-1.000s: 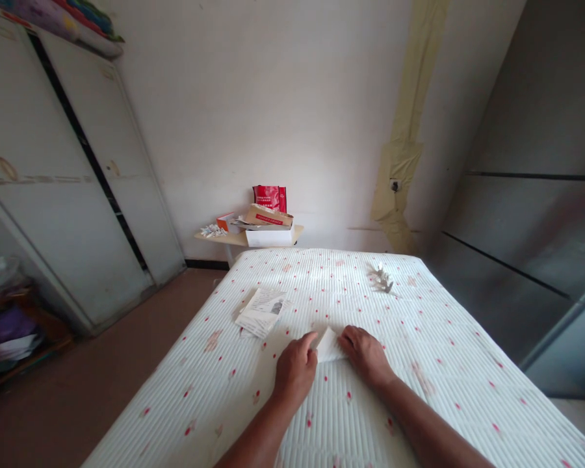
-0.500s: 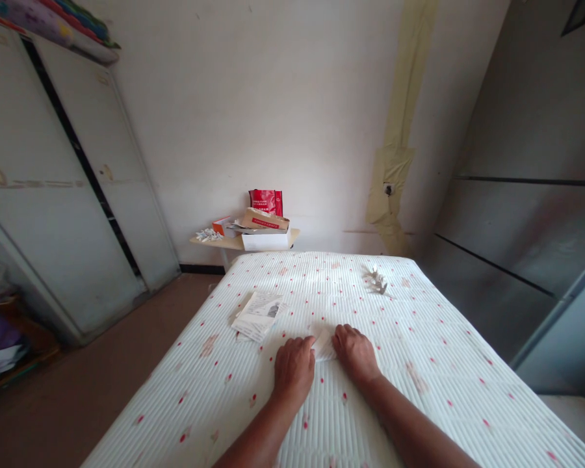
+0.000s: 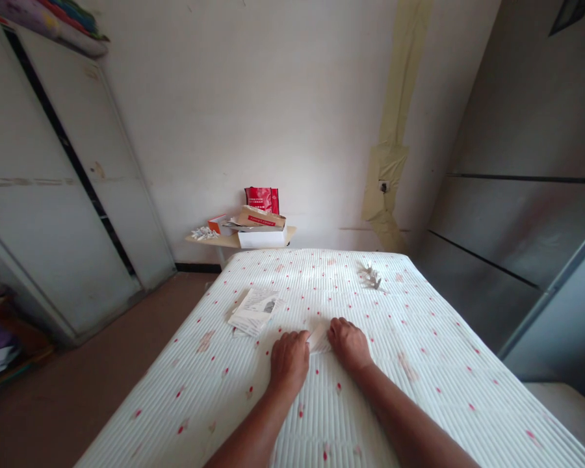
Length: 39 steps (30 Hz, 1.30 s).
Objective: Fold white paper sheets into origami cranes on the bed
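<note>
Both my hands rest on a white bed cover with red dots point(image 3: 419, 364). Between them lies a small folded piece of white paper point(image 3: 318, 339). My left hand point(image 3: 289, 359) is curled, its fingertips pressing the paper's left edge. My right hand point(image 3: 348, 343) is also curled, pressing the paper's right side. Most of the paper is hidden under the fingers. A stack of printed paper sheets point(image 3: 253, 311) lies on the bed to the left, beyond my left hand. Several small folded paper figures point(image 3: 371, 275) sit farther back on the right.
A small table point(image 3: 234, 239) against the far wall carries a white box point(image 3: 262, 236), a cardboard box, a red bag point(image 3: 262, 198) and more folded figures point(image 3: 203, 232). Grey cabinets point(image 3: 53, 195) stand on the left, grey panels on the right. Brown floor point(image 3: 102, 377) runs left of the bed.
The paper stood up between my hands a second ago; now it lies flatter, and both hands have closed in over it. The view has shifted slightly.
</note>
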Each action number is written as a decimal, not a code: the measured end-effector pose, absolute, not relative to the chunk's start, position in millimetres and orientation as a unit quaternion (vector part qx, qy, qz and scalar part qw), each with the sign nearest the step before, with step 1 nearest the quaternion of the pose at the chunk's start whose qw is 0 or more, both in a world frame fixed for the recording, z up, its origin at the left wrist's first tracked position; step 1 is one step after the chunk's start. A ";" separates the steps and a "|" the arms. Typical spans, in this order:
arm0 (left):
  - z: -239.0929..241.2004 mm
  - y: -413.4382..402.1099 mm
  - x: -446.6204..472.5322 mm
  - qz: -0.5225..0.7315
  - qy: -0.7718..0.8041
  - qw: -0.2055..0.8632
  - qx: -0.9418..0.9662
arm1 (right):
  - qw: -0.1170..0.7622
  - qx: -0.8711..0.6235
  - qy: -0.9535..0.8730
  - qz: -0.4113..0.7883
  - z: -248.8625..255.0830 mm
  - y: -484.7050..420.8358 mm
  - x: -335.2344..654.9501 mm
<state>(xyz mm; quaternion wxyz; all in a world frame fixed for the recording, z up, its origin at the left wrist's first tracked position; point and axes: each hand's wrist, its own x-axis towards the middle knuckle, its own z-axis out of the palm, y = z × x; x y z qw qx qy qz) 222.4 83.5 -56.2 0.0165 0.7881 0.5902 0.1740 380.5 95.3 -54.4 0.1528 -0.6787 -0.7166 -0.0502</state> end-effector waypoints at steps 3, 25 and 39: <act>-57.3 83.8 222.2 0.174 0.588 0.009 0.790 | 0.157 -0.681 -0.714 -0.044 -54.6 94.8 380.2; -56.1 91.9 215.8 0.218 0.515 0.063 0.827 | 0.259 -0.693 -0.663 0.115 -46.0 91.2 376.6; -54.8 93.5 216.5 0.219 0.529 0.077 0.817 | 0.205 -0.694 -0.687 0.074 -38.5 85.1 368.5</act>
